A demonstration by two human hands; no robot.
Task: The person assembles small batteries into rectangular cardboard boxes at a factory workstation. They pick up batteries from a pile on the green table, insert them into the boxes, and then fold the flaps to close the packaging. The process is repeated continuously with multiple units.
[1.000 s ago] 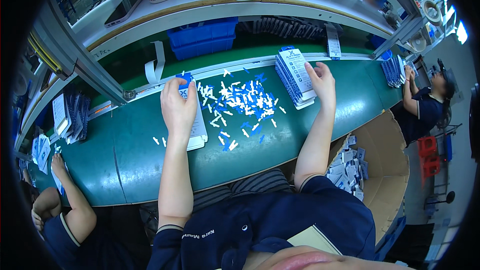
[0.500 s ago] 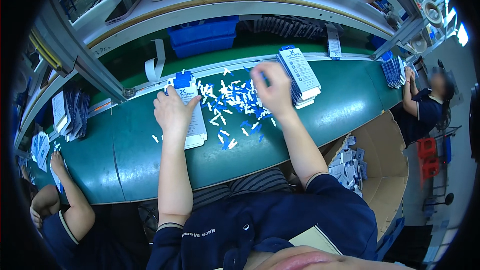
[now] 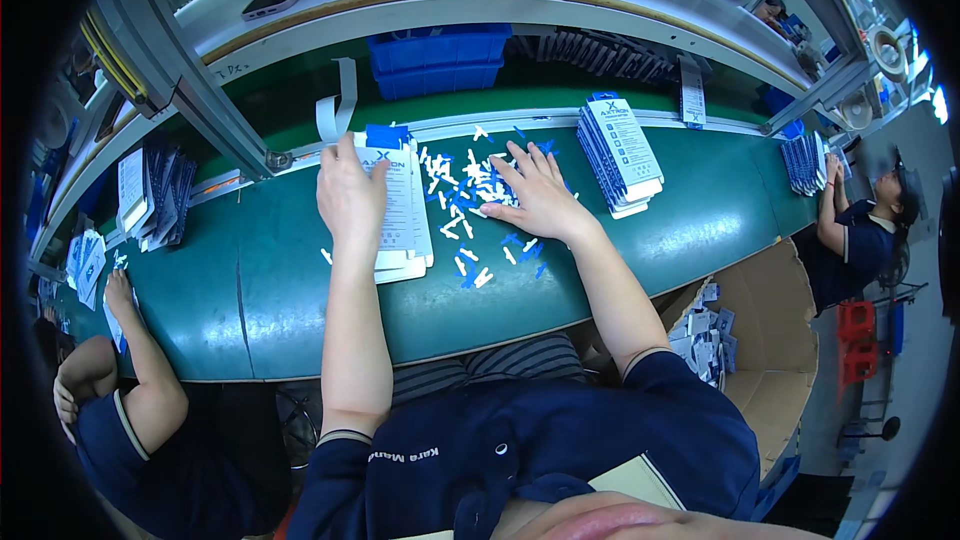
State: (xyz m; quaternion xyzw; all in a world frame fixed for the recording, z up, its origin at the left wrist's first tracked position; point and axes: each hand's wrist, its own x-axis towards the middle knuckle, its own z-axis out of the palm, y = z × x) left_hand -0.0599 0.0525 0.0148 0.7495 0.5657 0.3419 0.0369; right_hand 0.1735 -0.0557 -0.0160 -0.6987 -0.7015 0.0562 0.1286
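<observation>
My left hand (image 3: 352, 195) is at the left edge of a small stack of flat white-and-blue printed cartons (image 3: 402, 215). Its fingers wrap round that edge while the thumb rests on the top carton. A blue flap shows at the stack's far end. To the right, my right hand (image 3: 543, 198) lies palm down with fingers spread, over a scatter of small white and blue cut-out scraps (image 3: 462, 185). Nothing is gripped in it. Beyond that hand stands a taller stack of similar cartons (image 3: 625, 150).
A blue bin (image 3: 437, 65) sits under the shelf (image 3: 470, 5). More carton stacks (image 3: 150, 195) lie at left. A large cardboard box (image 3: 765, 330) holding scraps stands at my right. Co-workers' arms (image 3: 150, 370) reach the bench at left and far right.
My left hand has shifted from the top of the carton stack to its left edge. My right hand has come down from above the scraps, its curled fingers now spread.
</observation>
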